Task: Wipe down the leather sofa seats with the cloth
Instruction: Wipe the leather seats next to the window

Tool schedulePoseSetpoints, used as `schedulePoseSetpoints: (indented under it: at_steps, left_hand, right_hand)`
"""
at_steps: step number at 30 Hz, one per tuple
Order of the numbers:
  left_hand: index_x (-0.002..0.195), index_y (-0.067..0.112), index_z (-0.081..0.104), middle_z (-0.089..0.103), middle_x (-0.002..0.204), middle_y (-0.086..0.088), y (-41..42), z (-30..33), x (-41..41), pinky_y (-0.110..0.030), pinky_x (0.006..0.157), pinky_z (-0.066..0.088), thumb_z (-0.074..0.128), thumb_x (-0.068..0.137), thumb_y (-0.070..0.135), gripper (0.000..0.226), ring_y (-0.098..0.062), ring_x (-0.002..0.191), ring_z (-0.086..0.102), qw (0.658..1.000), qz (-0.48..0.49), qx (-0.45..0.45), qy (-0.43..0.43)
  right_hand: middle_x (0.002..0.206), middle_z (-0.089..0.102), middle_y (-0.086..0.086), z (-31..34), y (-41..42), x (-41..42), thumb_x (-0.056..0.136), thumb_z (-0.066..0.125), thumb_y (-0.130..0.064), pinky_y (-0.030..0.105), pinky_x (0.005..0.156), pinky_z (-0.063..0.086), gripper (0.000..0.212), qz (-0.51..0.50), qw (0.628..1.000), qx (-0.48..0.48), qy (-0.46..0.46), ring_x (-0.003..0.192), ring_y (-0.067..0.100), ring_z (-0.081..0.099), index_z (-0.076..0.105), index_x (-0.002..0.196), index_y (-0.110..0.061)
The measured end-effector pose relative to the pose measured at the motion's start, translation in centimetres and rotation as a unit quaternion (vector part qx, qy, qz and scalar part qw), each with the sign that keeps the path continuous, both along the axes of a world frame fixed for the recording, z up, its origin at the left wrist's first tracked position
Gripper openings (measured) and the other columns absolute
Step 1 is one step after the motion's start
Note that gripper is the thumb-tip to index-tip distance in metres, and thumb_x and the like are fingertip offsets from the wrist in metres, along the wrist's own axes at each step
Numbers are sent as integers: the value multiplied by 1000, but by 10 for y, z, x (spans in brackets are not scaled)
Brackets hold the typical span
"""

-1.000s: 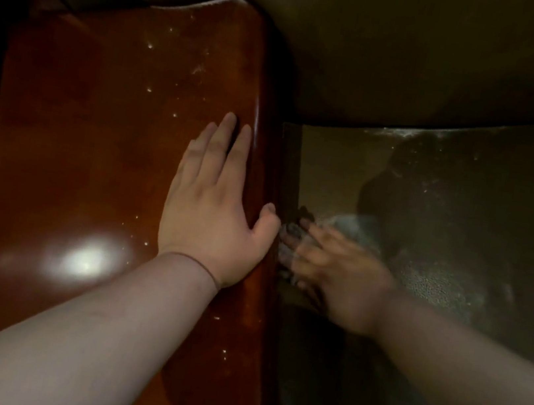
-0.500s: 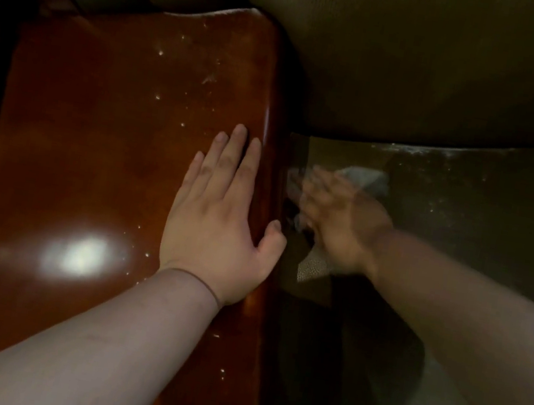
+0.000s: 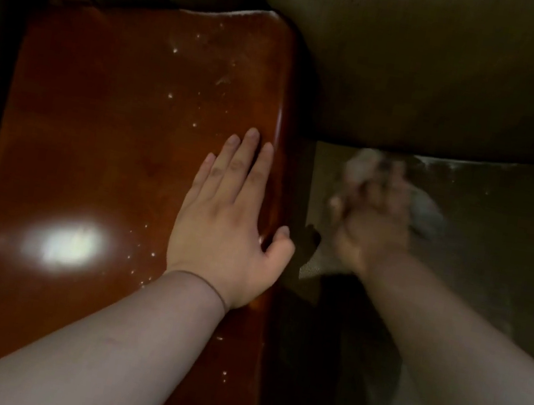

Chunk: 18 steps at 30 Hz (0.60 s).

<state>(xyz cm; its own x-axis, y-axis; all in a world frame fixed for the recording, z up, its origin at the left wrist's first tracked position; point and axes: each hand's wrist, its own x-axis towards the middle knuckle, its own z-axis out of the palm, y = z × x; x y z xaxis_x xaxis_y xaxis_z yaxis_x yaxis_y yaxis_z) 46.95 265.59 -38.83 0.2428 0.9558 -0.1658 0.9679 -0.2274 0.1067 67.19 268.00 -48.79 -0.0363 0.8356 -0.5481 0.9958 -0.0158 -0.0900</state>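
My left hand (image 3: 228,221) lies flat, fingers straight, on the glossy red-brown wooden armrest (image 3: 110,151) of the sofa. My right hand (image 3: 371,228) is blurred by motion and presses a pale cloth (image 3: 427,212) against the dark leather seat (image 3: 513,239), close to the seat's back left corner. Cloth bulges out ahead of the fingers and to their right. Whether the fingers curl round the cloth is lost in the blur.
The dark leather back cushion (image 3: 451,73) overhangs the seat just beyond the cloth. A narrow dark gap (image 3: 286,274) runs between armrest and seat. Pale specks and a bright light reflection (image 3: 69,243) mark the armrest.
My right hand has swept the cloth away from me along the seat's left edge, up to the back cushion. My left hand has stayed put on the armrest.
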Motion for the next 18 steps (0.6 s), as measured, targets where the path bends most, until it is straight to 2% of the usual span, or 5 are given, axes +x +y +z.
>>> schedulePoseSetpoints:
  at_steps: [4,7,10,15,18]
  left_hand:
    - [167,12,21,13,176,-9,0,-4,-2,-42,132,7,45,88,57,94,-24,163,8,1000,1,16,-11]
    - [167,13,21,14,175,-9,1,-6,-2,-42,132,7,46,88,58,94,-24,163,9,1000,1,18,-9]
    - [168,13,20,12,176,-9,2,-3,-2,-42,132,6,45,88,58,95,-25,163,8,1000,1,4,-10]
    - [167,11,21,13,175,-10,2,-1,-1,-42,133,7,47,87,56,96,-25,163,8,1000,3,9,-5]
    - [167,11,24,17,175,-10,1,-5,-2,-44,132,10,48,88,56,94,-26,162,11,1000,1,22,-17]
  right_hand:
    - [174,-9,-1,-4,5,5,110,19,-47,45,127,-15,60,139,986,31,81,156,26,-25,2,166,-34]
    - [174,14,5,-14,17,55,108,13,-49,53,129,0,61,3,998,53,-26,160,33,-2,12,165,-30]
    - [174,9,8,-8,13,43,106,8,-51,54,128,1,68,-154,986,40,-57,160,35,-1,6,167,-21]
    - [174,-5,5,0,-14,-23,106,22,-50,48,126,-4,62,108,989,18,96,159,32,-4,15,164,-29]
    - [171,22,6,-8,3,30,108,15,-47,45,124,14,59,78,994,78,13,154,28,23,18,163,-28]
